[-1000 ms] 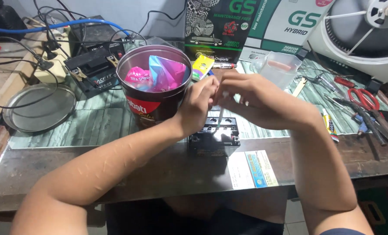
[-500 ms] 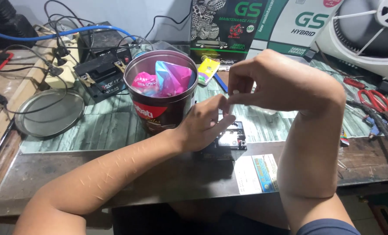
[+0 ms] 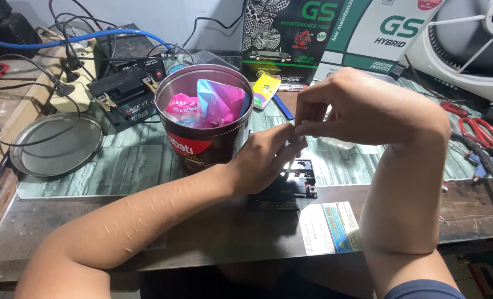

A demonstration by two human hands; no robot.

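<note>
Black plastic, a small battery (image 3: 290,185), at the near edge of the green-patterned table top (image 3: 119,160), partly hidden under the hands. Left hand (image 3: 266,158) above it, fingers stretched toward the right, thumb and forefinger meeting the tips of the right hand. Right hand (image 3: 357,108) raised higher, wrist bent, fingertips (image 3: 307,128) pressed together in a pinch just over the battery; whatever sits in that pinch too small to make out. Both hands touching at the fingertips, neither flat on the battery.

Just left of the hands, touching distance from the left wrist, a round metal tin (image 3: 205,119), lid off, pink and blue packets (image 3: 213,105) inside. Further left, the round tin lid (image 3: 55,145) lying flat. Behind the tin, a second black battery (image 3: 122,97) with clips and cables on it, a blue cable (image 3: 69,39) arching over. Beyond the tin, a small yellow packet (image 3: 267,88) and printed cartons (image 3: 290,33) upright at the back. Far right, red-handled scissors (image 3: 479,130) among other tools, well apart from the hands. At the table's front edge, a white and blue label (image 3: 329,227) just below the battery.
</note>
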